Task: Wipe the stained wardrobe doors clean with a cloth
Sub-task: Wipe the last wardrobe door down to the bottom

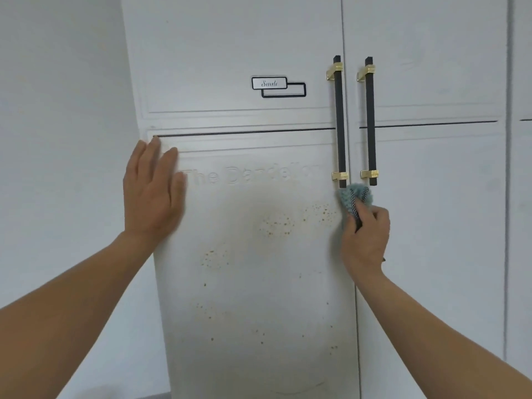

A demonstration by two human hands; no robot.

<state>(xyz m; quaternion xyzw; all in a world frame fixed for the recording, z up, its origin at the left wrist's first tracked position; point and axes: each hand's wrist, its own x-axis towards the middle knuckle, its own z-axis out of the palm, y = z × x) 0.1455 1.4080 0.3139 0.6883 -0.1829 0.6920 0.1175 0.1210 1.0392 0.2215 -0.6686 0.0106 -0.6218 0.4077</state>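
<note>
The left wardrobe door (250,298) is white and speckled with brown stains (276,224) across its lower panel, below raised lettering. My left hand (152,188) lies flat with fingers spread against the door's left edge. My right hand (365,234) grips a teal cloth (355,197) and presses it on the door's right edge, just under the black handle (339,122). The right wardrobe door (431,226) looks plain white, with its own black handle (370,122).
A small label sticker (277,86) sits on the upper panel of the left door. A bare white wall (63,110) runs to the left of the wardrobe. Another door panel (521,197) continues at the far right.
</note>
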